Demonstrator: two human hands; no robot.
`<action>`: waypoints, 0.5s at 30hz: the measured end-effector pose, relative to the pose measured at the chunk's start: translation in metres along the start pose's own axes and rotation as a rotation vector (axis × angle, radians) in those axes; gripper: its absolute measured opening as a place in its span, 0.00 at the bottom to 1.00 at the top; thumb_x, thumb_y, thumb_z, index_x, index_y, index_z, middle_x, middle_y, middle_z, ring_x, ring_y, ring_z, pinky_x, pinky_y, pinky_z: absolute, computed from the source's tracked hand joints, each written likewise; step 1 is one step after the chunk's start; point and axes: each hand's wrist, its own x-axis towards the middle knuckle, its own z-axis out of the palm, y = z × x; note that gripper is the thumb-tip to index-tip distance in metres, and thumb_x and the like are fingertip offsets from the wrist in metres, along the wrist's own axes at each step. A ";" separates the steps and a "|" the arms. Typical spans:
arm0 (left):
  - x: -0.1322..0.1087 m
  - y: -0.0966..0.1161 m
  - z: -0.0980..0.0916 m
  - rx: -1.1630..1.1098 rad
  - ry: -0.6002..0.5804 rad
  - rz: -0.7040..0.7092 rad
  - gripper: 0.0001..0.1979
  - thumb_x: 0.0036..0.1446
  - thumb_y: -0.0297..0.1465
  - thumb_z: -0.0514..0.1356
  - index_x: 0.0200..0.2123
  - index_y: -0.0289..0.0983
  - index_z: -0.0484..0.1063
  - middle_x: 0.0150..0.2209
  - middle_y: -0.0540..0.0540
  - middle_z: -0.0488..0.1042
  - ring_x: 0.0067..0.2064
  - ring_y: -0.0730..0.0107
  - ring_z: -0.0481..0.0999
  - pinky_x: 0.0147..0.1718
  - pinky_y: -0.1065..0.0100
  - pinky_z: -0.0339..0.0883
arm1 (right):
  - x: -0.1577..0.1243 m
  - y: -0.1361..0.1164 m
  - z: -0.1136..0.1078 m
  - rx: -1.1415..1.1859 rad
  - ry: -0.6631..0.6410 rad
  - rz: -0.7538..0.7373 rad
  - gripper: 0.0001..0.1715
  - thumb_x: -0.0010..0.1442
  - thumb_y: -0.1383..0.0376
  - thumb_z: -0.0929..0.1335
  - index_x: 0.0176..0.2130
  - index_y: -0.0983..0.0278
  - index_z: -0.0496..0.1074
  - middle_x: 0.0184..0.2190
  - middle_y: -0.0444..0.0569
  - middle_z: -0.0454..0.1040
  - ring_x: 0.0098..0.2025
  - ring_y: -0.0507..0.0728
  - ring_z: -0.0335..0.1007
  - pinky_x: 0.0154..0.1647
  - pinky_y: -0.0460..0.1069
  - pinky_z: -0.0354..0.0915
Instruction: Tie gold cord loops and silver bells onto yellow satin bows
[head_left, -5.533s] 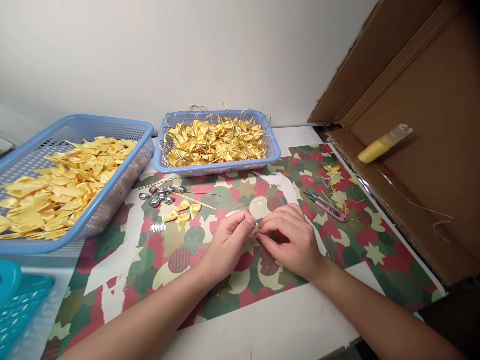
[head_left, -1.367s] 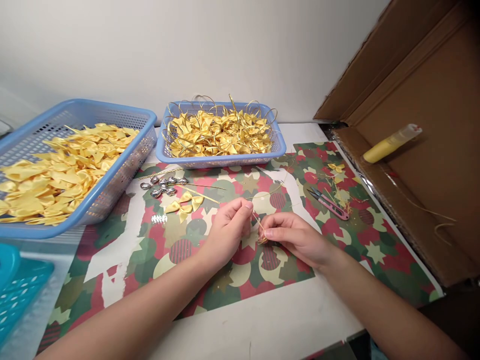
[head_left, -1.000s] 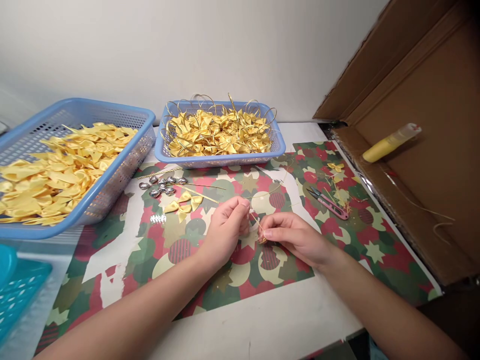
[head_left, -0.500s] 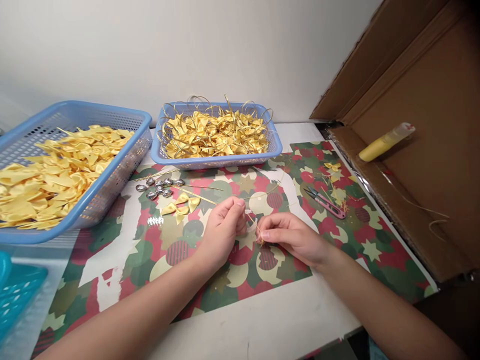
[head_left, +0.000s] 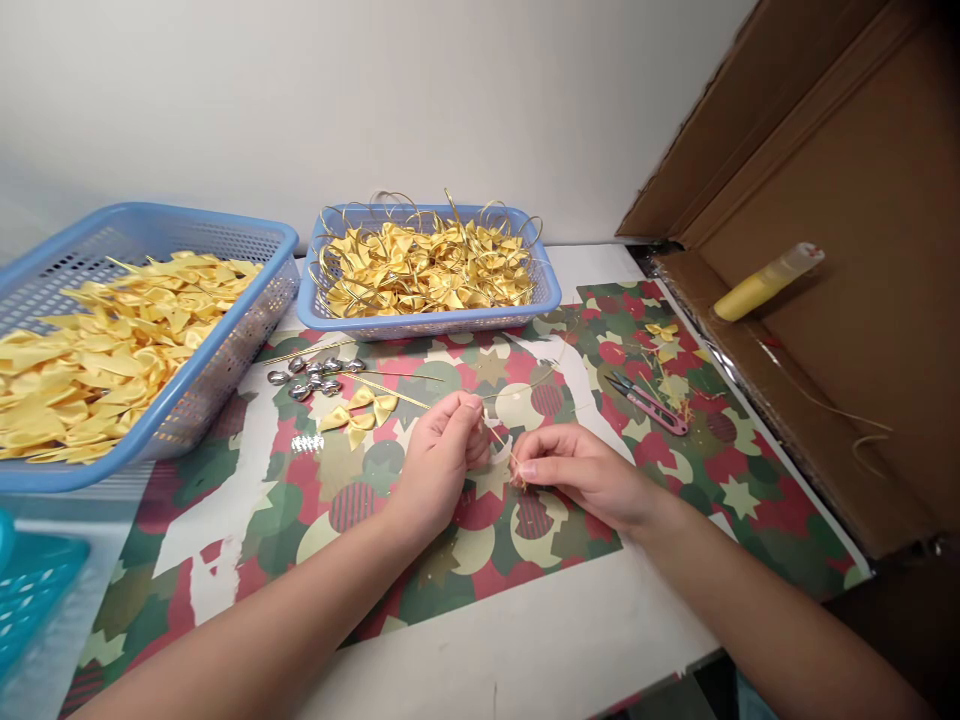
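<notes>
Over the middle of the patterned table covering (head_left: 442, 560), my left hand (head_left: 446, 445) pinches a thin gold cord (head_left: 495, 437). The cord runs across a short gap to my right hand (head_left: 566, 470), whose thumb and fingertips are closed on its frayed end. Left of my left hand lie several yellow ribbon bows (head_left: 360, 415) and a cluster of silver bells (head_left: 315, 378). Loose gold cords (head_left: 397, 390) stretch between the bells and my left hand. A pair of thread snips (head_left: 649, 403) with a pink handle rests beyond my right hand.
A blue basket (head_left: 281, 240) full of yellow bows stands at the left. Another blue basket (head_left: 427, 325) at the back holds bows with gold loops. Yellow scraps (head_left: 667, 365) lie at the right, by a cardboard wall (head_left: 840, 200) bearing a yellow tube (head_left: 765, 283). A teal basket (head_left: 45, 590) sits lower left.
The view has shifted very slightly. Both hands keep their pinch on the cord, and the stretch between them looks a little straighter.
</notes>
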 end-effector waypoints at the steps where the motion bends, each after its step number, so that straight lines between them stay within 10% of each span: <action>1: -0.001 0.000 0.000 0.020 -0.015 0.001 0.18 0.62 0.36 0.55 0.23 0.38 0.54 0.19 0.59 0.47 0.20 0.79 0.44 0.18 0.75 0.45 | 0.000 0.000 0.000 0.002 0.002 -0.002 0.12 0.51 0.60 0.73 0.26 0.66 0.72 0.25 0.46 0.69 0.29 0.50 0.62 0.29 0.45 0.59; 8: -0.014 -0.004 0.000 0.528 0.044 0.364 0.07 0.63 0.32 0.55 0.45 0.43 0.61 0.39 0.48 0.63 0.35 0.71 0.66 0.32 0.69 0.62 | 0.000 0.000 0.000 -0.013 0.115 -0.126 0.13 0.52 0.59 0.72 0.25 0.66 0.72 0.24 0.44 0.66 0.28 0.49 0.58 0.29 0.45 0.55; 11: -0.017 0.000 0.000 0.835 0.095 0.637 0.06 0.58 0.29 0.56 0.40 0.41 0.65 0.47 0.43 0.60 0.52 0.59 0.64 0.44 0.60 0.63 | 0.000 -0.001 0.001 -0.045 0.179 -0.186 0.12 0.54 0.60 0.72 0.26 0.66 0.72 0.24 0.43 0.65 0.27 0.48 0.56 0.28 0.45 0.55; 15: -0.022 0.005 0.002 1.119 0.015 0.759 0.06 0.51 0.33 0.61 0.31 0.39 0.67 0.46 0.41 0.62 0.51 0.51 0.64 0.46 0.52 0.60 | -0.001 -0.002 0.004 -0.090 0.249 -0.295 0.12 0.55 0.60 0.71 0.26 0.65 0.71 0.24 0.44 0.67 0.28 0.49 0.59 0.28 0.45 0.58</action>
